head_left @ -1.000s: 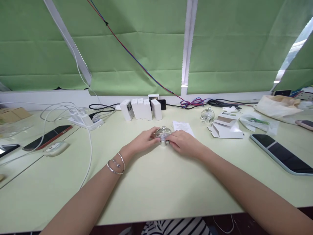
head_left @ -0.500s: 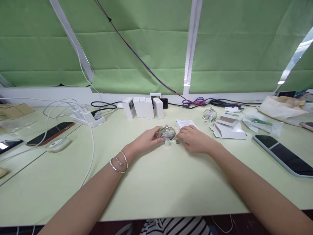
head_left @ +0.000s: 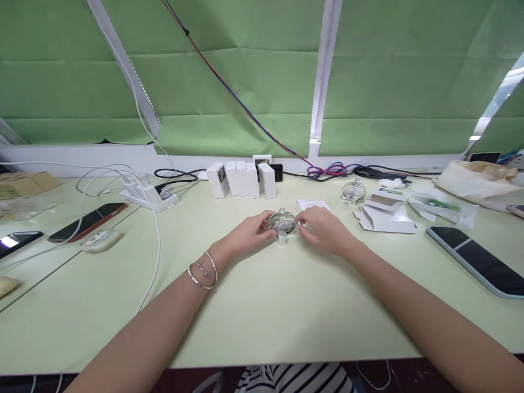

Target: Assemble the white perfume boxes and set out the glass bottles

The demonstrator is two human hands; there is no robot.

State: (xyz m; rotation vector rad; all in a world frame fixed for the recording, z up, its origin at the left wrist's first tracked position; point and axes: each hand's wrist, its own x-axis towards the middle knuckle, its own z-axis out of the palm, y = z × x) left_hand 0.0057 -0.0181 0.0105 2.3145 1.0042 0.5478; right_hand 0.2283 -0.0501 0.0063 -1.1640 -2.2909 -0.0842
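A round, flattened clear glass vessel [head_left: 281, 222] with a small knob on top sits upright on the table between my hands. My left hand [head_left: 251, 233] is closed on its left side, thumb at the front and fingers behind. A short clear cylindrical piece [head_left: 281, 237] is just in front of the vessel; whether it is joined to it I cannot tell. At the vessel's right side, my right hand [head_left: 323, 230] is pinched, its fingertips close to the glass. What those fingers hold is too small to make out. Printed white paper [head_left: 313, 204] lies behind my right hand.
Several white boxes [head_left: 248, 180] stand at the back. A similar glass vessel [head_left: 353, 191] and an opened white carton [head_left: 385, 215] are to the right, near a phone [head_left: 477, 259]. A power strip [head_left: 149, 197] and a white cable [head_left: 158, 245] lie on the left.
My right hand has moved slightly toward the glass vessel. The small dark piece that lay by its fingertips no longer shows on the table. My left hand stays on the vessel.
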